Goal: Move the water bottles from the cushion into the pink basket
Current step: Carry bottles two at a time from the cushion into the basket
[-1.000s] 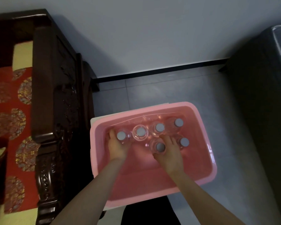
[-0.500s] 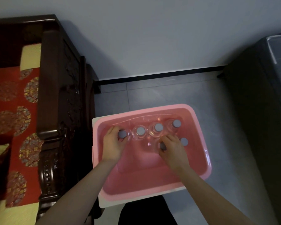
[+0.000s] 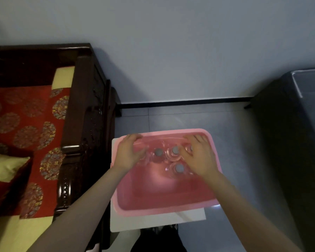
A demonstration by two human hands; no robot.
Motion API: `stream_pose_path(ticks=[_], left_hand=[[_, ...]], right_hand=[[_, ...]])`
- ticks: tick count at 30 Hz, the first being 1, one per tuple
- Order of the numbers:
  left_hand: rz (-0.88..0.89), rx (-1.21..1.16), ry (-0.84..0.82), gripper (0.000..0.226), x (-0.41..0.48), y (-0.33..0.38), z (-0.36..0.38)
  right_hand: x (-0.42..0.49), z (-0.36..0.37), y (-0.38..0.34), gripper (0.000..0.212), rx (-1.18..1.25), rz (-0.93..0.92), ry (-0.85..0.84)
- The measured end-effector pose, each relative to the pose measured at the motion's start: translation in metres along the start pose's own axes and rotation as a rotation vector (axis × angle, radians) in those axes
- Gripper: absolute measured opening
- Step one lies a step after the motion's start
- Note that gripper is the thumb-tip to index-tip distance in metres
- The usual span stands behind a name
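The pink basket (image 3: 214, 200) stands on a white board on the floor, beside the wooden sofa. Several clear water bottles with grey caps stand upright at its far side; three caps show (image 3: 158, 152) (image 3: 175, 150) (image 3: 179, 167). My left hand (image 3: 129, 153) hovers over the left end of the row with loosely curved fingers and hides the bottle below it. My right hand (image 3: 198, 157) is spread over the right-hand bottles with its fingers extended. Both hands are motion-blurred. The red patterned cushion (image 3: 25, 124) lies on the sofa at left, with no bottle on its visible part.
The dark carved sofa arm (image 3: 84, 135) runs between cushion and basket. A yellow pillow (image 3: 4, 168) lies at the left edge. A dark cabinet (image 3: 295, 142) fills the right side. Grey tiled floor (image 3: 189, 117) stretches from the basket to the wall.
Both hands have let go of the bottles they gripped and risen toward the basket's far rim. The right hand's bottle now stands free. The view has tilted up.
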State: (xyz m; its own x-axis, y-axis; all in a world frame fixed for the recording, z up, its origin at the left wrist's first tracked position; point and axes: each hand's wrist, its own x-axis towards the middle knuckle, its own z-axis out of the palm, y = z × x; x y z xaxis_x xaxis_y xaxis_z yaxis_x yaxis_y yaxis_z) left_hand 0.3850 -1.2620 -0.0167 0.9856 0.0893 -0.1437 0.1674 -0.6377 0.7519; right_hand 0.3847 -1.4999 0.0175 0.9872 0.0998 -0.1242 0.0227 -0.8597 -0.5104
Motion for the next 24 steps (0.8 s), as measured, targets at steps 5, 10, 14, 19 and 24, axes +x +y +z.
stream_pose_path(ticks=[5, 10, 14, 19, 24], left_hand=[[-0.134, -0.457, -0.010, 0.056, -0.034, 0.039, -0.070], [-0.203, -0.516, 0.214, 0.050, -0.110, 0.028, -0.140], [-0.361, -0.554, 0.400, 0.048, -0.201, -0.003, -0.179], [-0.453, -0.570, 0.647, 0.040, -0.292, -0.022, -0.230], [-0.519, -0.580, 0.768, 0.029, -0.402, -0.066, -0.277]], right_hand=[[0.001, -0.045, -0.046, 0.044, 0.425, -0.003, 0.033], [-0.009, -0.053, -0.093, 0.039, 0.470, -0.138, -0.084], [-0.031, -0.034, -0.141, 0.036, 0.348, -0.282, -0.271], [-0.067, 0.001, -0.225, 0.030, 0.414, -0.362, -0.481], [-0.131, 0.048, -0.322, 0.031, 0.191, -0.540, -0.762]])
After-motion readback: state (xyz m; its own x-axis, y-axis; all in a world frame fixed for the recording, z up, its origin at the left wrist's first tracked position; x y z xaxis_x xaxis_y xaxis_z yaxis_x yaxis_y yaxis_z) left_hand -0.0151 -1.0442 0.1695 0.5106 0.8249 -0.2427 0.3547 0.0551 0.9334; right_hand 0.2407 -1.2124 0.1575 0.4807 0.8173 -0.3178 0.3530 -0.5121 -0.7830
